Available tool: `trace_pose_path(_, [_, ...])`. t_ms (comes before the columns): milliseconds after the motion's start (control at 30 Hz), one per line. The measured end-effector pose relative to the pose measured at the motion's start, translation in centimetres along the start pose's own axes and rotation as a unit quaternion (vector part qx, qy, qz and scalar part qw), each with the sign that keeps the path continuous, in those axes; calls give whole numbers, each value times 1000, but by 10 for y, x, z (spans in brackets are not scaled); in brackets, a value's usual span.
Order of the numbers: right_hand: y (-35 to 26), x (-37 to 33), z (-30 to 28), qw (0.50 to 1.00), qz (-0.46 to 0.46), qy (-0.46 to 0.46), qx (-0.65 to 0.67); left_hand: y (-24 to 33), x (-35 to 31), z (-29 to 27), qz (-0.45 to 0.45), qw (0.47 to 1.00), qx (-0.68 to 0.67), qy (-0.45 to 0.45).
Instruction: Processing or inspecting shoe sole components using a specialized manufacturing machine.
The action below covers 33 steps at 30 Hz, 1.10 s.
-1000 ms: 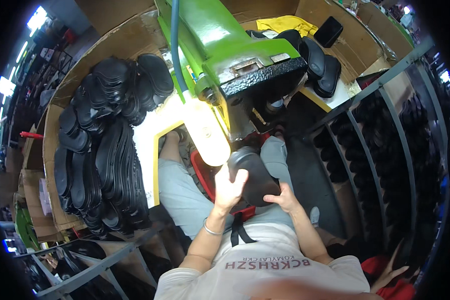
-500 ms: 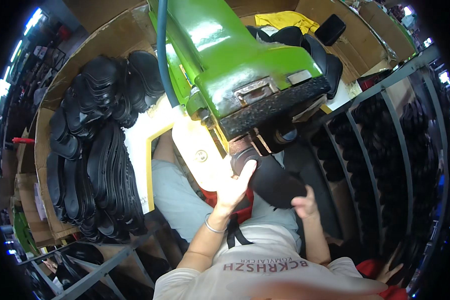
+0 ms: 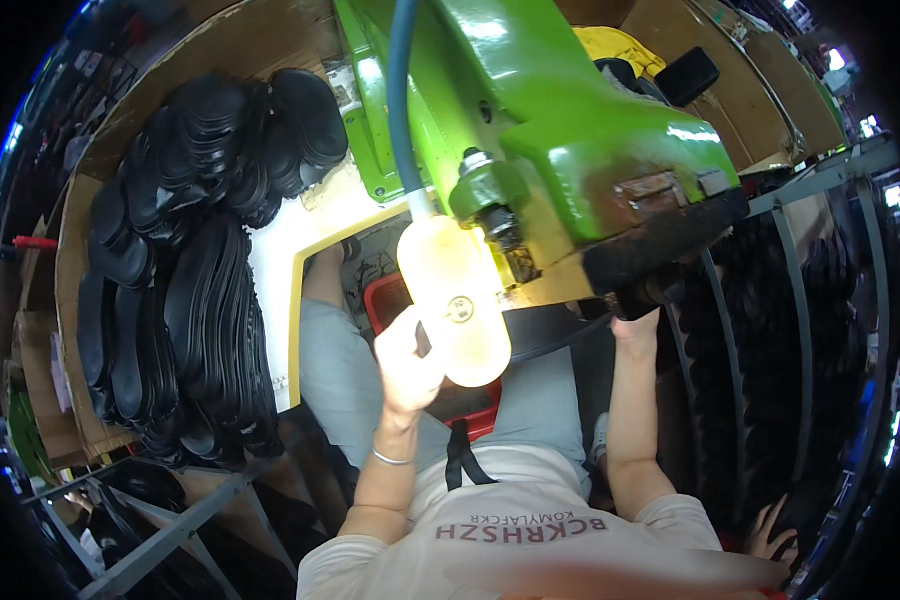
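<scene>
A black shoe sole lies almost level under the head of a green press-like machine. Its left end is lost behind a glowing oval lamp. My left hand is at the lamp's left edge, thumb and fingers curled together; the lamp covers their tips, so what they hold is hidden. At the sole's right end, close below the dark machine head, is my right hand. Its fingers are mostly hidden there, and I cannot tell their grip.
Stacked black soles fill a cardboard box at left. A yellow-edged white board borders it. Metal racks with dark soles stand at right. A blue hose runs to the lamp. A red stool shows below.
The machine and lamp now appear further right in view. My left hand has come off the sole's visible top to the lamp's left edge; my right hand has risen to the machine head.
</scene>
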State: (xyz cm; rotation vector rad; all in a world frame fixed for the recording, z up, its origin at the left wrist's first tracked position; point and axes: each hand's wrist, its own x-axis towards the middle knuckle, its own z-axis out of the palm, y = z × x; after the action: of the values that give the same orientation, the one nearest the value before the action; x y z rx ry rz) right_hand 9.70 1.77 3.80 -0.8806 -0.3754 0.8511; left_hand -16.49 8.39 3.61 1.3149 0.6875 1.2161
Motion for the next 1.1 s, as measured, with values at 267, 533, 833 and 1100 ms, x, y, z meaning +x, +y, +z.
trace_pose_path(267, [44,-41,33,994,-22,-80,-77,13,-13,-66,-125,987,4,98])
trace_pose_path(533, [54,-45,59,961,0,-201,-187,1,-70,-107,-148,987,-33,56])
trace_pose_path(833, [15,-12,26,993,-69,-76,-65,7,-17,-36,-36,993,115,-18])
trace_pose_path(1100, [21,-30,36,995,-6,-49,-89,15,-5,-56,-40,996,74,32])
